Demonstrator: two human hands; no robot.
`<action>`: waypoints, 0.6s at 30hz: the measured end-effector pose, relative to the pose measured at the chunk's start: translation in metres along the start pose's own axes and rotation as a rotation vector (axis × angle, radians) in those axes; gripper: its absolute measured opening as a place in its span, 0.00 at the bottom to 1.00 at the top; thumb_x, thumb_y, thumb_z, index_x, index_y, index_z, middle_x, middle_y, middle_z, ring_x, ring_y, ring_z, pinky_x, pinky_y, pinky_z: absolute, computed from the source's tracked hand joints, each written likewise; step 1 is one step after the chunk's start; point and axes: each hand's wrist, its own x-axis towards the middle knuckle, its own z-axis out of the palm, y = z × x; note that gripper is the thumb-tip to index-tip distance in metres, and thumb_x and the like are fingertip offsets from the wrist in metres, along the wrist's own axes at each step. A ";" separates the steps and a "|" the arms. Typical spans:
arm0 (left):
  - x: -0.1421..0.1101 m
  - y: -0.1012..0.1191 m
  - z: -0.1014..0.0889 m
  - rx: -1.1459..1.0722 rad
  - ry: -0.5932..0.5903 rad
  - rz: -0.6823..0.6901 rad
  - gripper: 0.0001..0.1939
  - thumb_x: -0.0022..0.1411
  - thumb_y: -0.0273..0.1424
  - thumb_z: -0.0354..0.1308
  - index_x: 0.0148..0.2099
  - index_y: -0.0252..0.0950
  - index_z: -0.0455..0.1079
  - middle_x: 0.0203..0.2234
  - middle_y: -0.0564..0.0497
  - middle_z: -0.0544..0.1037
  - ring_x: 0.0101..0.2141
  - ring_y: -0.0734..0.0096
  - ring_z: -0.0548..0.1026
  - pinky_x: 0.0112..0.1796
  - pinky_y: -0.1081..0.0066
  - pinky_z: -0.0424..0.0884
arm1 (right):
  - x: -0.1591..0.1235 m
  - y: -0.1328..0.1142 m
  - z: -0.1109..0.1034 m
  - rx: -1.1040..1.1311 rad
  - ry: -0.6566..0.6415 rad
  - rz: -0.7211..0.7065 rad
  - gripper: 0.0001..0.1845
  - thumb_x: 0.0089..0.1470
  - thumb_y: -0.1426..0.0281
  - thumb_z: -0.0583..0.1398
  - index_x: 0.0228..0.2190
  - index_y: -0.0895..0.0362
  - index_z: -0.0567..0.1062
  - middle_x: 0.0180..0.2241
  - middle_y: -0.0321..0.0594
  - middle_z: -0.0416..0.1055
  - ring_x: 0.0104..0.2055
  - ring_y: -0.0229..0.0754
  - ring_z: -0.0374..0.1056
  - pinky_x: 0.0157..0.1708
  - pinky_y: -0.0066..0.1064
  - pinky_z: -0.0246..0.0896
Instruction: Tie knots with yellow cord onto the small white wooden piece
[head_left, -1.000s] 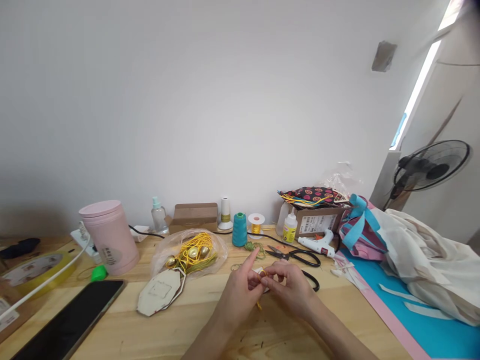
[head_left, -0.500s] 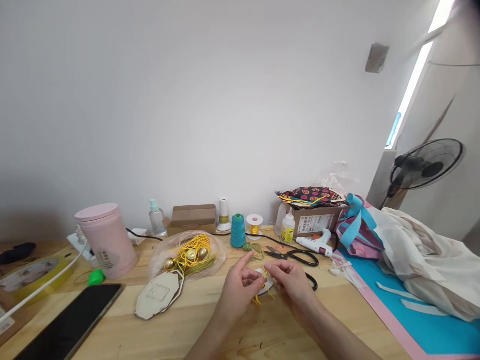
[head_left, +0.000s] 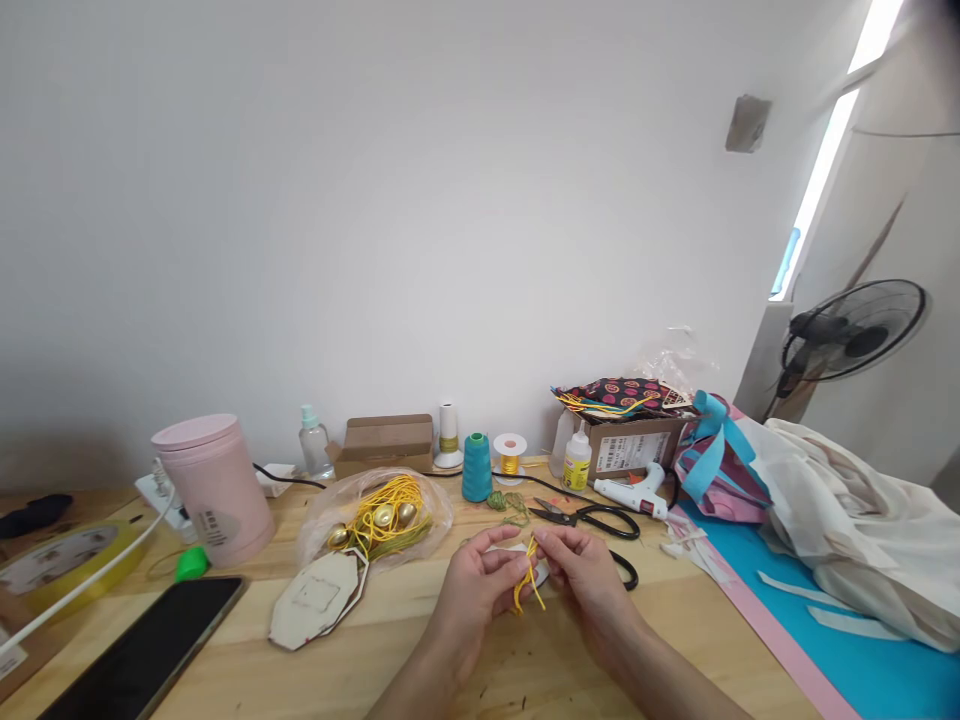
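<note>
My left hand (head_left: 474, 585) and my right hand (head_left: 586, 572) meet over the wooden table (head_left: 390, 660), fingers pinched together on a short yellow cord (head_left: 527, 582) whose loose ends dangle between them. A small white piece (head_left: 517, 550) lies just behind my fingers. A clear plastic bag (head_left: 375, 515) with yellow cord and gold beads sits to the left, next to a white cardboard cut-out (head_left: 315, 600).
Black scissors (head_left: 589, 517), a white glue gun (head_left: 634, 493), a glue bottle (head_left: 577, 459), a teal thread spool (head_left: 476, 468), a pink canister (head_left: 214, 488), a phone (head_left: 150, 645), a tape roll (head_left: 64, 560), a cardboard box (head_left: 634, 445), blue paper (head_left: 825, 640), white cloth (head_left: 855, 535) and a fan (head_left: 851, 335) stand about.
My left index finger, stretched out a second ago, has curled in. More of the yellow cord now hangs below my fingers. The view has shifted slightly.
</note>
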 end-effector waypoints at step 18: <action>0.003 0.005 -0.009 -0.064 0.128 0.091 0.22 0.40 0.25 0.64 0.41 0.33 0.64 0.24 0.47 0.77 0.25 0.71 0.74 0.27 0.75 0.69 | -0.005 -0.006 -0.006 -0.855 -0.169 -0.887 0.07 0.46 0.73 0.57 0.31 0.52 0.72 0.25 0.35 0.70 0.28 0.37 0.63 0.31 0.29 0.57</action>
